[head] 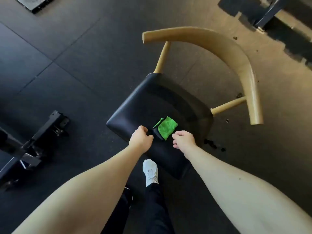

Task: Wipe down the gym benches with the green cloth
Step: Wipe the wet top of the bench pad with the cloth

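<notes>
The green cloth (166,128) lies folded on the black padded seat (143,105) of a wooden chair, near the seat's front edge. A small dark object (157,134) lies against the cloth's left side. My left hand (141,137) hovers just left of that dark object with its fingers curled in, and nothing shows in its grasp. My right hand (183,138) sits just right of the cloth, fingers loosely bent and holding nothing. Neither hand grips the cloth.
The chair's curved wooden backrest (236,53) arcs around the far and right sides. A black metal bench frame (38,132) stands on the floor at left. My white shoe (150,171) is beside the seat's near corner. Dark rubber floor tiles surround the chair.
</notes>
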Demonstrator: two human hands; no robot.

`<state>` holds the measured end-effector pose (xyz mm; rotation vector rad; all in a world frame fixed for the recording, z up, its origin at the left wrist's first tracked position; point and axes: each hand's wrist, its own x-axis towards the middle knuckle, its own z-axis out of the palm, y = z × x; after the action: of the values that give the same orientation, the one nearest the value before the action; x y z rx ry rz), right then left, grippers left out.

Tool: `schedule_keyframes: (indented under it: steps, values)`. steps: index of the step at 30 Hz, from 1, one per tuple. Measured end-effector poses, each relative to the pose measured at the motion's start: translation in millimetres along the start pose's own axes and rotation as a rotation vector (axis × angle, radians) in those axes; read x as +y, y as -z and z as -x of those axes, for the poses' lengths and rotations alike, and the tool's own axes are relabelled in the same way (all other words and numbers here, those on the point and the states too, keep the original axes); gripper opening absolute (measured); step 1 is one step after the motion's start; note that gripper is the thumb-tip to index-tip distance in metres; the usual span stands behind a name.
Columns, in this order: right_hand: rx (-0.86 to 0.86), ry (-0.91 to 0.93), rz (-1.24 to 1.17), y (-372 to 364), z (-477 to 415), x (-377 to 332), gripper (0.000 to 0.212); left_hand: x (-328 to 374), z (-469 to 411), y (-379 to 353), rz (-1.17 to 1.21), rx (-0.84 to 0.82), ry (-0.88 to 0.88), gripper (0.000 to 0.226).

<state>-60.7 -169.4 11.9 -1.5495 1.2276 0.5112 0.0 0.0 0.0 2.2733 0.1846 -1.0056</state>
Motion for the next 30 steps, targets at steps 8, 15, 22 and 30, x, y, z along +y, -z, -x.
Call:
schedule_keyframes:
  steps: [8,15,22,30]
  values:
    - [0.129,-0.105,-0.136,-35.6,-82.4,20.7,0.051,13.3,-81.4,-62.3,0.004,-0.031,0.031,0.051]
    - [0.086,-0.111,-0.07,-43.8,-86.6,15.8,0.025,3.8,-97.0,-63.1,-0.015,-0.117,0.073,0.042]
    - [-0.128,0.01,0.001,-40.4,-20.5,-25.8,0.007,6.9,-19.7,13.9,0.274,-0.07,0.148,0.027]
    - [-0.353,0.352,0.262,-68.5,109.1,-96.3,0.026,-17.8,105.7,120.0,0.69,0.013,0.27,0.025]
